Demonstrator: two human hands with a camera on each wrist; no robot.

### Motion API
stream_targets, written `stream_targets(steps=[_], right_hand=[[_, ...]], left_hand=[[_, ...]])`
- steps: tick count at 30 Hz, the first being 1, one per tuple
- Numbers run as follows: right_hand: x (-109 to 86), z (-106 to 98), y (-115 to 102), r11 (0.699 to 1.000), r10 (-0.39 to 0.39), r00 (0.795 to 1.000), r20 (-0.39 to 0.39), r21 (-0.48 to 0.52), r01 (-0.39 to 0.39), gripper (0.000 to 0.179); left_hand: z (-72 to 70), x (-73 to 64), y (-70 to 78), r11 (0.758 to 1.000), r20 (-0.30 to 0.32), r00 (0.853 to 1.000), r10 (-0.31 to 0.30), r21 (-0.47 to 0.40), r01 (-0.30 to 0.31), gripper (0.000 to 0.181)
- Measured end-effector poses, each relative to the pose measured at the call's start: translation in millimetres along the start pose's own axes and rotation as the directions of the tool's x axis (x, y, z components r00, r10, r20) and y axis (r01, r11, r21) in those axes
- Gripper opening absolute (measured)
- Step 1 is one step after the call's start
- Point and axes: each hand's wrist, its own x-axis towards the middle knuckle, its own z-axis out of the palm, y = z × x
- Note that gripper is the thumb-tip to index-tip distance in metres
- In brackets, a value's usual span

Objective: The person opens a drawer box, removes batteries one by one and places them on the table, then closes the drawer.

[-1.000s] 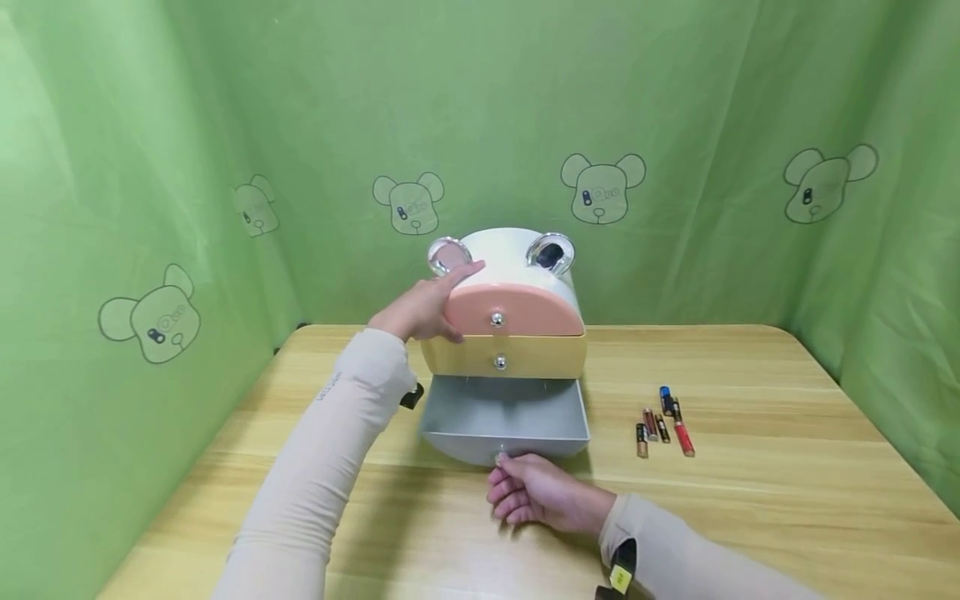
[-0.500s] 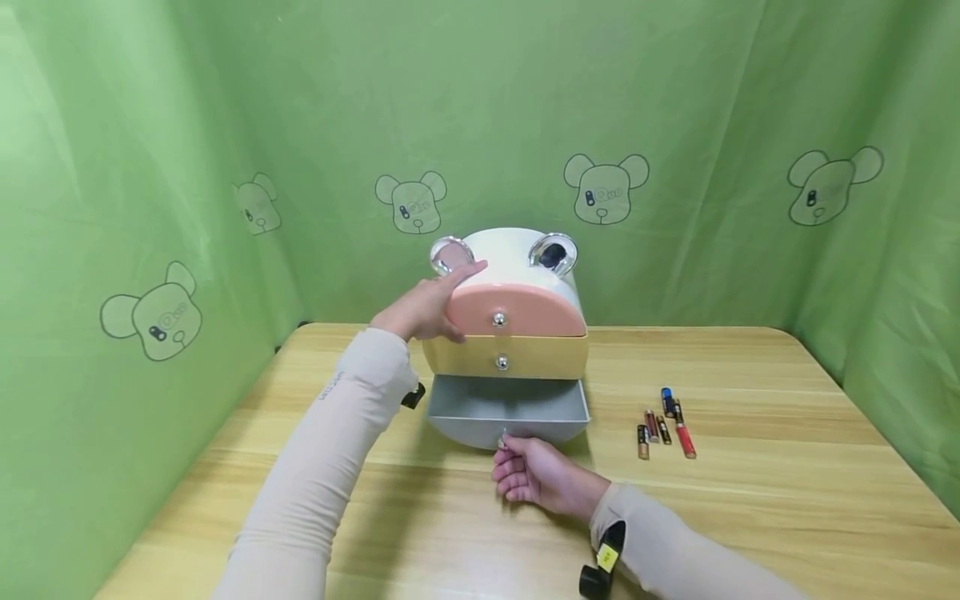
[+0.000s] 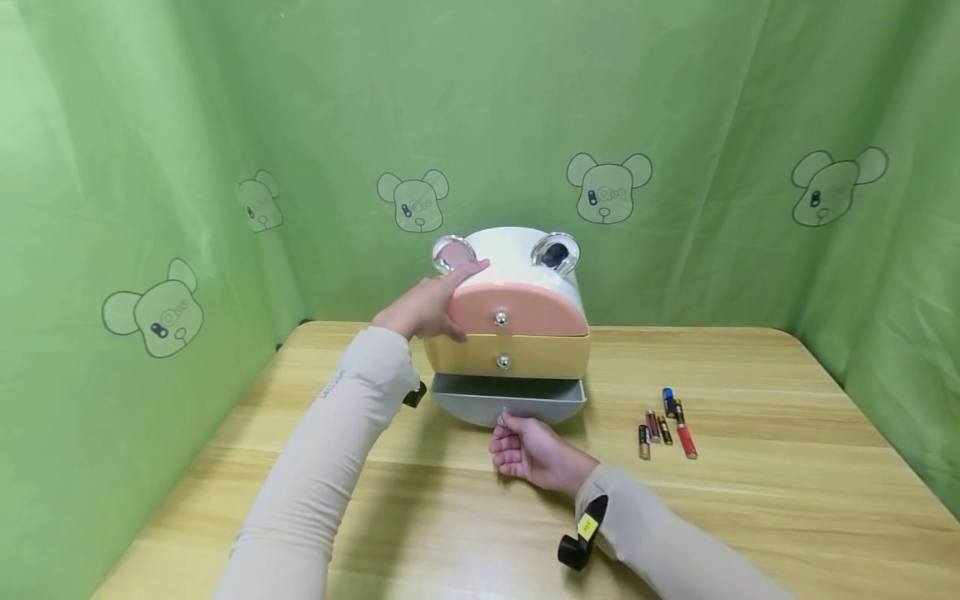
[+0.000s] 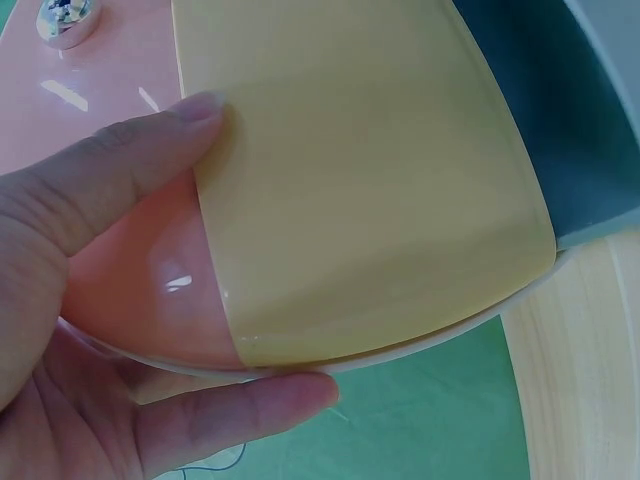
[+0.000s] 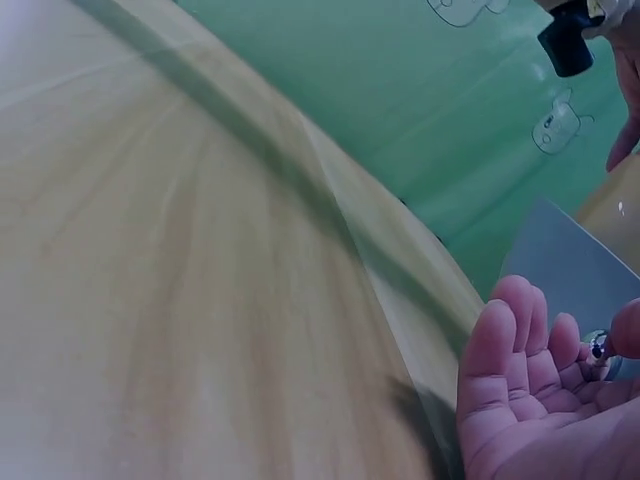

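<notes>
A small drawer cabinet (image 3: pixel 506 254) with a white rounded top and two silver-rimmed ears stands on the table. My left hand (image 3: pixel 431 307) grips its left edge, thumb over the front, the other fingers along the side. Its pink top drawer (image 3: pixel 536 310) and yellow middle drawer (image 3: pixel 457 357) are closed. The grey bottom drawer (image 3: pixel 457 407) sticks out partway; only a narrow strip of its inside shows. My right hand (image 3: pixel 536 454) pinches that drawer's silver knob (image 5: pixel 598 347) between thumb and index finger, its other fingers loosely curled.
Several small batteries (image 3: pixel 644 442) in black, copper, blue and red lie on the wooden table (image 3: pixel 750 500), right of the cabinet. Green curtains (image 3: pixel 495 100) printed with bear heads stand behind and on both sides.
The grey drawer has slid inward, away from me, with my right hand moving along at its knob. My left hand keeps its place on the cabinet.
</notes>
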Motion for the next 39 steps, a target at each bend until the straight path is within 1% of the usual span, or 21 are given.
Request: stream_targets(steps=[9,12,17,20,25,29,32,35,39], right_hand=[[10.7,-3,-4,1.000,-0.016,1.000,-0.003,0.018,0.016,0.034],[12.4,-4,-3,1.000,-0.026,1.000,0.004,-0.005,0.026,0.034],[19.8,-4,-4,0.997,-0.054,0.998,-0.012,-0.061,0.053,0.036],[25.8,-5,-5,0.995,-0.066,0.997,-0.028,-0.072,0.064,0.037],[32.1,-7,-7,0.995,-0.061,0.997,-0.047,-0.087,0.056,0.036],[35.2,-12,-10,0.992,-0.060,0.997,-0.040,-0.110,0.055,0.035],[37.8,-16,-14,0.991,-0.065,0.997,-0.038,-0.116,0.060,0.035],[39.1,-18,-16,0.991,-0.071,0.996,-0.050,-0.117,0.065,0.036],[37.9,-18,-17,0.992,-0.072,0.991,-0.112,-0.114,0.059,0.036]], left_hand=[[1.1,-0.6,-0.8,1.000,-0.005,1.000,0.004,-0.012,-0.004,0.123],[2.5,-0.4,-1.8,1.000,-0.010,1.000,0.009,-0.012,-0.009,0.123],[2.4,-1.4,-1.8,1.000,-0.015,1.000,0.000,-0.015,0.000,0.123],[1.4,-1.7,-1.9,1.000,-0.015,1.000,-0.006,-0.014,0.006,0.123],[0.7,-1.1,-2.1,1.000,-0.002,1.000,0.008,0.000,-0.008,0.122],[0.9,0.7,-1.8,1.000,0.004,1.000,0.021,0.002,-0.021,0.120],[-0.1,2.1,-1.3,1.000,-0.005,1.000,0.024,0.009,-0.024,0.119],[-0.7,3.2,-0.8,1.000,-0.018,1.000,0.019,-0.005,-0.019,0.119],[0.7,3.8,-3.0,1.000,-0.049,0.999,0.022,-0.016,-0.022,0.119]])
